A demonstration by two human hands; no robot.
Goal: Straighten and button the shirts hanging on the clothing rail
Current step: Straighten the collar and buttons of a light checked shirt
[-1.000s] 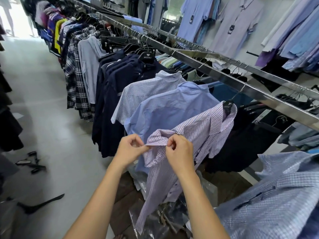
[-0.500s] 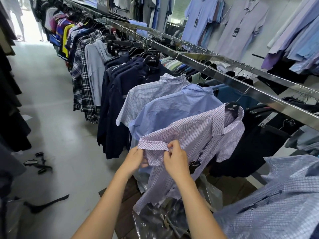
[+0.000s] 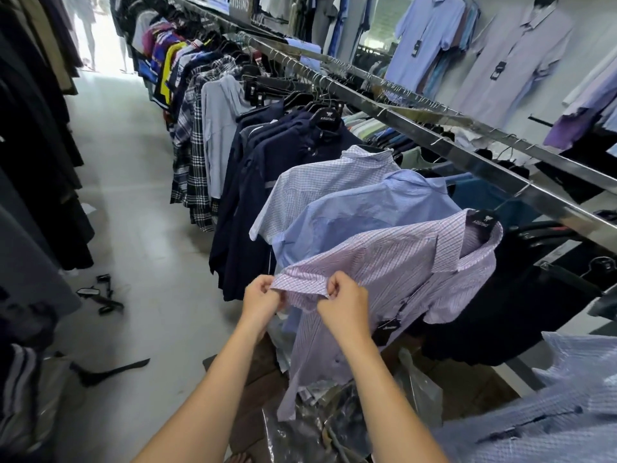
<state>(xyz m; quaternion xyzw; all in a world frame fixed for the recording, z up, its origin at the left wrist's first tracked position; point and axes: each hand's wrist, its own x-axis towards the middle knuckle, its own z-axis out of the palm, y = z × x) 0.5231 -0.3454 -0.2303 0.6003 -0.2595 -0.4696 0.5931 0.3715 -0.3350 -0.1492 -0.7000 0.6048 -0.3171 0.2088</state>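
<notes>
Pink checked shirt [image 3: 394, 262] on a black hanger [image 3: 482, 219] on the steel rail [image 3: 417, 128], left hand [image 3: 260, 297] and right hand [image 3: 344, 304] each pinching its sleeve hem [image 3: 300, 287], blue shirt [image 3: 367, 208] just behind

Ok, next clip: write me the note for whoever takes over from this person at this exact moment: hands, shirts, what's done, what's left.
Left hand: pinches one end of the sleeve hem of the purple checked shirt.
Right hand: pinches the other end, so the hem is stretched flat between the hands.
The shirt hangs on a black hanger on the rail.
Done: this sleeve hem is straightened.
Left: check the shirt's front, since I cannot tell whether it is buttoned. Then move on to the creased light blue shirt behind it.
</notes>
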